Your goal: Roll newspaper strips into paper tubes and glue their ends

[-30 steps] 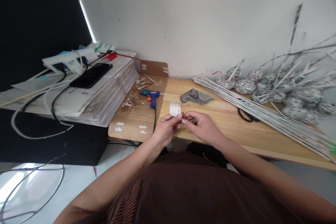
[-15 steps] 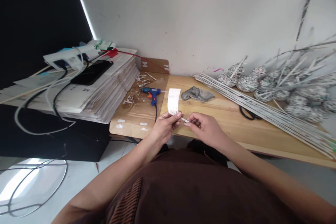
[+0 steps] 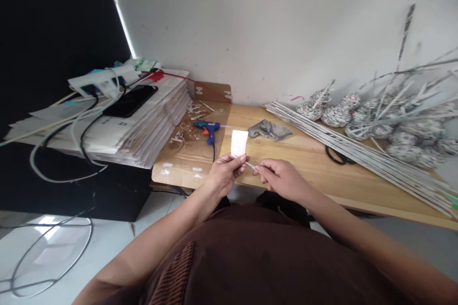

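A white paper strip [image 3: 239, 143] stands up from between the thumb and fingers of my left hand [image 3: 228, 170], over the near part of the wooden table. Its lower end runs into a thin rolled paper stick [image 3: 251, 166] that reaches to the right. My right hand [image 3: 277, 176] pinches the other end of this stick between thumb and fingers. Beyond my hands lie a blue glue gun [image 3: 208, 129] on a cardboard sheet [image 3: 175, 171] and a crumpled grey cloth [image 3: 270, 130].
Long paper sticks [image 3: 343, 147] lie slantwise at the right, across black-handled scissors [image 3: 338, 155]. Several woven paper shapes [image 3: 336, 113] stand against the wall. At the left, a tall paper stack [image 3: 157, 124] carries a phone [image 3: 134, 100] and a power strip [image 3: 103, 81] with trailing cables.
The upright part of the paper strip has become shorter, and more rolled stick shows between my hands. My right hand has shifted slightly right. The view has tilted a little.
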The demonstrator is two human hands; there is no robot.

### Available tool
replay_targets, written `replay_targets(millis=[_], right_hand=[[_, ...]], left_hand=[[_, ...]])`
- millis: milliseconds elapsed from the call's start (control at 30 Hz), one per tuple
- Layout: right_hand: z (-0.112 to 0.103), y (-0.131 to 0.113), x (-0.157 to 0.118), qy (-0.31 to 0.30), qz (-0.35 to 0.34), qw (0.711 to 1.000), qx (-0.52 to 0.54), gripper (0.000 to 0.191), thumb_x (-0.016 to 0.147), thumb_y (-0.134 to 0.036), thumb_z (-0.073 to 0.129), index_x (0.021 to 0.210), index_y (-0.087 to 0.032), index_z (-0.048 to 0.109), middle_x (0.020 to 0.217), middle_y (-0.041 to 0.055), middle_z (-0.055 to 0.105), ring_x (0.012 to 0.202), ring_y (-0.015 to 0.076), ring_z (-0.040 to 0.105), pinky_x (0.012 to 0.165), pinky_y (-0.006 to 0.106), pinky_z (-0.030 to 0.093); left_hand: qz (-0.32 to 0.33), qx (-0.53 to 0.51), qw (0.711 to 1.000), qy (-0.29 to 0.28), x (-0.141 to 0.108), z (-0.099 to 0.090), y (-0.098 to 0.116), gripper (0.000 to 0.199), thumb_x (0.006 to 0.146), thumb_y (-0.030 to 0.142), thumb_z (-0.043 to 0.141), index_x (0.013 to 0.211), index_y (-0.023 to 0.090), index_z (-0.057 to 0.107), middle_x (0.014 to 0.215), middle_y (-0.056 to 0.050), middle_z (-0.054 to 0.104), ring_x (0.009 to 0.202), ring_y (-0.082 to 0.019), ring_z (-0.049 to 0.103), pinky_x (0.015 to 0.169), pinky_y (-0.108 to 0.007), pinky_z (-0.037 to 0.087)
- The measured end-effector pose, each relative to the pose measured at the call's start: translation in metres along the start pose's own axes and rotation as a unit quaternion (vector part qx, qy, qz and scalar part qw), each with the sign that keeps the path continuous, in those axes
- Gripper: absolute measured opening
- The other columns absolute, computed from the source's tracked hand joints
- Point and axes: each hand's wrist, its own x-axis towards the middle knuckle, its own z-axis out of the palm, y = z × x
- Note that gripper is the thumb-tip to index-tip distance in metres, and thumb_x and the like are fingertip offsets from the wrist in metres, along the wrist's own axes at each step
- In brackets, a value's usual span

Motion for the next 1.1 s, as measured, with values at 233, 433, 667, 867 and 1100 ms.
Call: replay_targets(millis=[233,433,667,867,1100], right_hand=[[0.000,-0.002,-0.003,0.073,-0.055,0.994,-0.054,0.020,0.090,-0.037,0.057,0.083,-0.020,0.063,0.073,0.0009,0.067,0.062,0.0141,0.058,0.060,0.026,0.041],[-0.006,-0.005,-0.003,0.043,-0.058,0.993,-0.088,0.021,0.092,-0.038,0.055,0.086,-0.021,0.066,0.076,0.0020,0.069,0.062,0.0150,0.060,0.060,0.027,0.041],[-0.007,-0.006,0.013,0.076,-0.136,0.970,-0.188,0.025,0.097,-0.033,0.048,0.081,-0.021,0.063,0.074,0.0018,0.067,0.067,0.0156,0.059,0.064,0.027,0.036],[-0.006,-0.004,0.024,0.039,-0.109,0.984,-0.137,0.027,0.097,-0.034,0.048,0.081,-0.021,0.065,0.074,0.0017,0.069,0.068,0.0161,0.062,0.065,0.027,0.038],[-0.002,-0.001,0.029,0.022,-0.089,0.992,-0.083,0.020,0.090,-0.039,0.059,0.092,-0.021,0.066,0.081,0.0023,0.071,0.069,0.0154,0.062,0.063,0.026,0.042]], left_hand=[[0.007,-0.008,1.000,0.005,-0.002,-0.002,0.000,0.022,0.062,0.012,0.086,0.074,0.008,0.068,0.072,-0.005,0.071,0.054,-0.004,0.060,0.053,-0.013,0.051],[0.015,-0.011,1.000,0.008,-0.001,-0.004,0.001,0.022,0.063,0.013,0.086,0.073,0.009,0.067,0.074,-0.005,0.072,0.055,-0.005,0.061,0.055,-0.013,0.053],[0.058,-0.035,0.997,0.027,0.001,-0.007,0.007,0.021,0.064,0.013,0.085,0.077,0.009,0.070,0.073,-0.004,0.071,0.055,-0.005,0.061,0.055,-0.014,0.054],[0.067,-0.032,0.997,0.038,0.001,-0.012,0.011,0.018,0.066,0.010,0.083,0.077,0.009,0.070,0.076,-0.005,0.072,0.059,-0.005,0.063,0.061,-0.014,0.055],[0.078,-0.042,0.995,0.041,0.006,-0.015,0.008,0.022,0.064,0.015,0.085,0.076,0.009,0.068,0.075,-0.004,0.072,0.056,-0.006,0.063,0.053,-0.013,0.053]])
